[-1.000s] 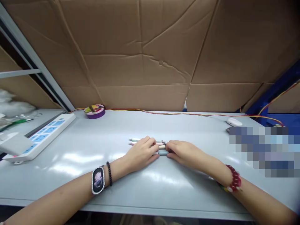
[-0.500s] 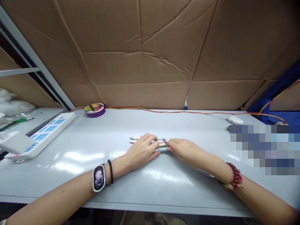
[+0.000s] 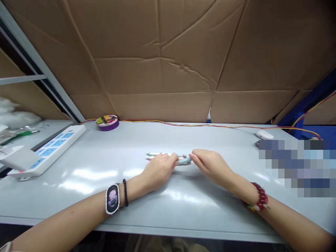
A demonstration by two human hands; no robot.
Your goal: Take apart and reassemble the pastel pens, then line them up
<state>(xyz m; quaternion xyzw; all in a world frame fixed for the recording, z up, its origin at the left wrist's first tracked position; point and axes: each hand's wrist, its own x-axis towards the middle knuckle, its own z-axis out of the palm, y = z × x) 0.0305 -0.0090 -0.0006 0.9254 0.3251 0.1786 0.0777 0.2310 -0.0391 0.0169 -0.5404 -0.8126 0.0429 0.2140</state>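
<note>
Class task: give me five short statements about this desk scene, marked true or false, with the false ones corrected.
1. Both the left hand and the right hand touch the pens on the table. True.
2. The watch sits on the right wrist. False: it is on the left wrist; the right wears a red bead bracelet.
3. A power strip lies left of the hands. True.
4. The back wall is brick. False: it is cardboard.
5. The round tin stands between the hands. False: it stands far back, near the cable.
</note>
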